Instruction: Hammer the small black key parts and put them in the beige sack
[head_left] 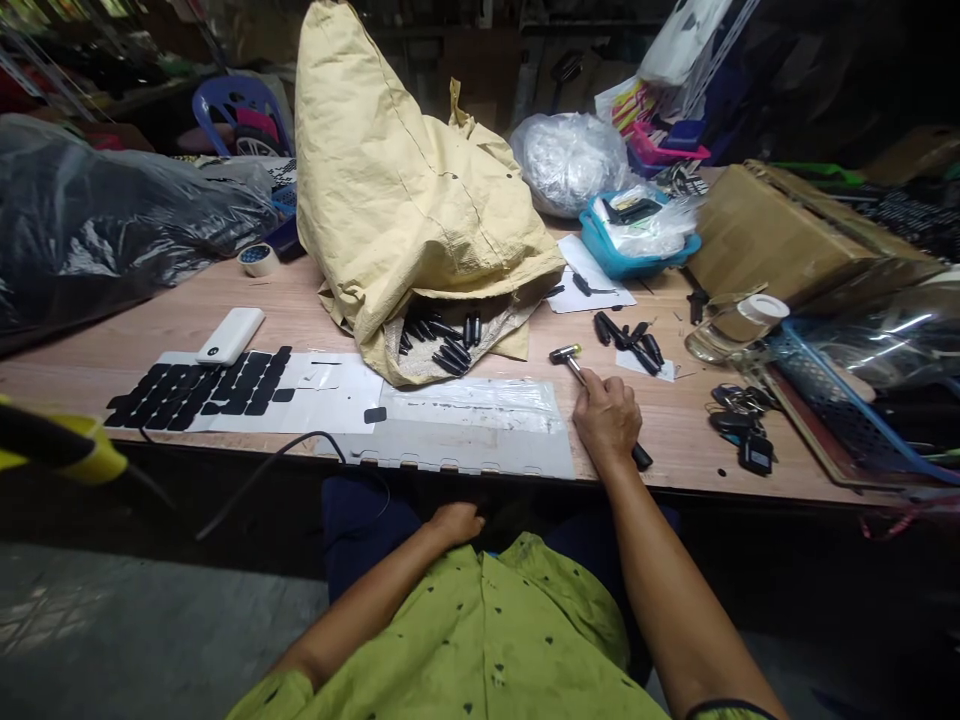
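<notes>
Gripping the small hammer [566, 354] right of frame centre with our right hand [609, 420], apparently steadying it against the table [682, 432], we are resting our curled left hand [456, 522], contents undeterminable, apart at lower centre.

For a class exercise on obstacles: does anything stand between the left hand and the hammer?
Yes: the table's front edge; the left hand is at the lap, on its near side. Past it, the right hand grips the hammer, partly covering its handle.
</notes>
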